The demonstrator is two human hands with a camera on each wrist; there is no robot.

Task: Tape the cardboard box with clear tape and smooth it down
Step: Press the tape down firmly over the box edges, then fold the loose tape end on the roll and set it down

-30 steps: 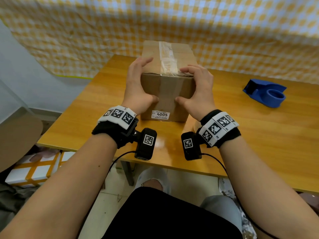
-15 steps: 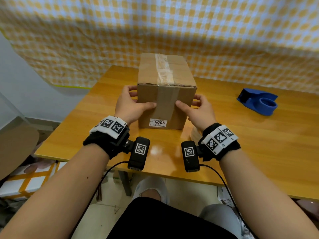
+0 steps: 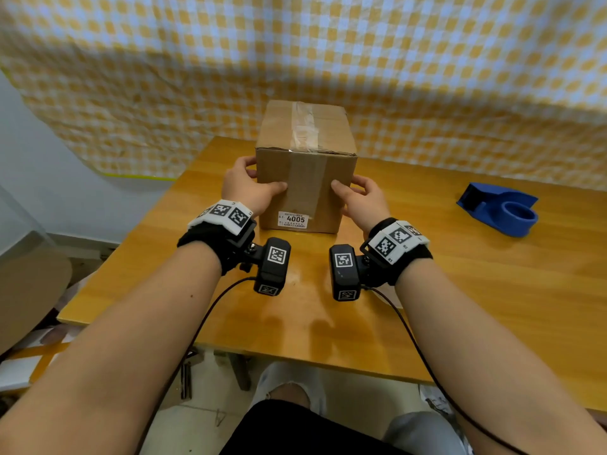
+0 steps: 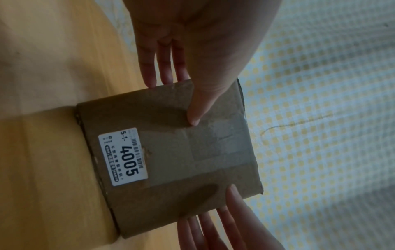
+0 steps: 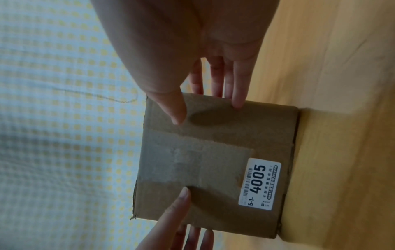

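Overhead, the box (image 3: 305, 178) stood on the desk (image 3: 460, 290), tape (image 3: 303, 133) along its top and down the front. The left hand (image 3: 244, 188) and right hand (image 3: 359, 198) clasped its sides, thumbs pressing the front. A dispenser (image 3: 499, 211) sat well right, checked cloth (image 3: 328, 60) behind. From either wrist, fingers wrapped the edges; firm thumb strokes along the strip would likely flatten it best.
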